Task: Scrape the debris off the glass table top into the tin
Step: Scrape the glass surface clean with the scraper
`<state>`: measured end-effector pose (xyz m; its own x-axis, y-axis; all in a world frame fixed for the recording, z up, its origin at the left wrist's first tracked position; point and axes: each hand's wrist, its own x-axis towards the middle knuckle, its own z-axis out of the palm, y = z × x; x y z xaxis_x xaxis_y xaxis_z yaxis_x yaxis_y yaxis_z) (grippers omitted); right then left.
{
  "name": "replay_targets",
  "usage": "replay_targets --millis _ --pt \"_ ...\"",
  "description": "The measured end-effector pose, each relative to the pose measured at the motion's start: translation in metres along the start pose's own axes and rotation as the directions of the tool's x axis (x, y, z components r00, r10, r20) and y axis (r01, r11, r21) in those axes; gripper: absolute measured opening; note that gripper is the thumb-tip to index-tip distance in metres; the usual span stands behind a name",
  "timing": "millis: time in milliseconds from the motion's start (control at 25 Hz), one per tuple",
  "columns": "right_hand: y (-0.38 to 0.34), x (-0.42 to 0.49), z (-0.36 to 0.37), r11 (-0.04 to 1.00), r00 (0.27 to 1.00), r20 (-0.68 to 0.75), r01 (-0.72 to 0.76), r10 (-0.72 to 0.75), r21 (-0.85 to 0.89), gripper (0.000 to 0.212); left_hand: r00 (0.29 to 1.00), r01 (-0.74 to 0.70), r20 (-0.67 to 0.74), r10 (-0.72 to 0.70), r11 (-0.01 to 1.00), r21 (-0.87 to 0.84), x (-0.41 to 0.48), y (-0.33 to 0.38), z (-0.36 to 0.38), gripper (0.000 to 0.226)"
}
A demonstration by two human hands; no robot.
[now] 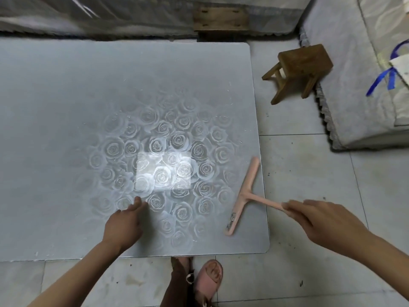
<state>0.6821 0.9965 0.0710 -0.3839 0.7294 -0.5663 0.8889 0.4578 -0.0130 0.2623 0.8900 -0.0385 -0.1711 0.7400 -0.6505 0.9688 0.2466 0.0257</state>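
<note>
Pink scraper (246, 191), label (231, 220) illegible

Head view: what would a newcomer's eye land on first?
First, the bright rectangular glare in the middle of the rose-patterned glass table top. Next, the pink scraper, with its blade on the glass by the table's right edge and its handle end pinched by the right hand, while the left hand rests on the glass near the front edge. A small wooden stool stands on the tiled floor past the far right corner.
</note>
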Motion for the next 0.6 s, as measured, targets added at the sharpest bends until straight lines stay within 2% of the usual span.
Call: replay_targets --millis 80,160,240,280,440,520,600 --pt "-0.042 0.037 -0.002 0.993 0.995 -0.010 0.095 -0.094 0.076 0.030 0.997 0.027 -0.069 -0.035 0.992 -0.122 0.005 -0.010 -0.001 0.060" --pt "-0.106 0.088 -0.006 0.976 0.983 -0.036 0.185 -0.182 0.115 0.029 0.988 0.057 -0.120 -0.100 0.947 -0.315 0.011 -0.017 -0.003 0.054" --pt "-0.151 0.123 -0.017 0.964 0.963 -0.114 0.254 -0.245 0.076 0.028 0.970 0.070 -0.172 -0.174 0.870 -0.488 0.016 -0.029 -0.011 0.049" --pt "-0.149 0.127 -0.023 0.964 0.958 -0.125 0.265 -0.259 0.033 0.028 0.961 0.078 -0.190 -0.202 0.855 -0.513 0.018 -0.036 -0.017 0.047" --pt "-0.076 0.076 -0.039 0.993 0.993 -0.022 0.116 -0.116 -0.022 0.036 0.941 0.208 -0.154 -0.302 0.873 -0.440 0.024 -0.068 -0.033 0.051" --pt "-0.088 0.072 -0.038 0.997 0.997 0.005 0.075 -0.075 0.023 0.041 0.940 0.268 -0.102 -0.326 0.890 -0.369 0.023 -0.081 -0.033 0.056" --pt "-0.142 0.108 -0.042 0.992 0.991 0.062 0.121 -0.123 0.026 0.042 0.937 0.304 -0.069 -0.342 0.898 -0.317 0.023 -0.094 -0.029 0.063"
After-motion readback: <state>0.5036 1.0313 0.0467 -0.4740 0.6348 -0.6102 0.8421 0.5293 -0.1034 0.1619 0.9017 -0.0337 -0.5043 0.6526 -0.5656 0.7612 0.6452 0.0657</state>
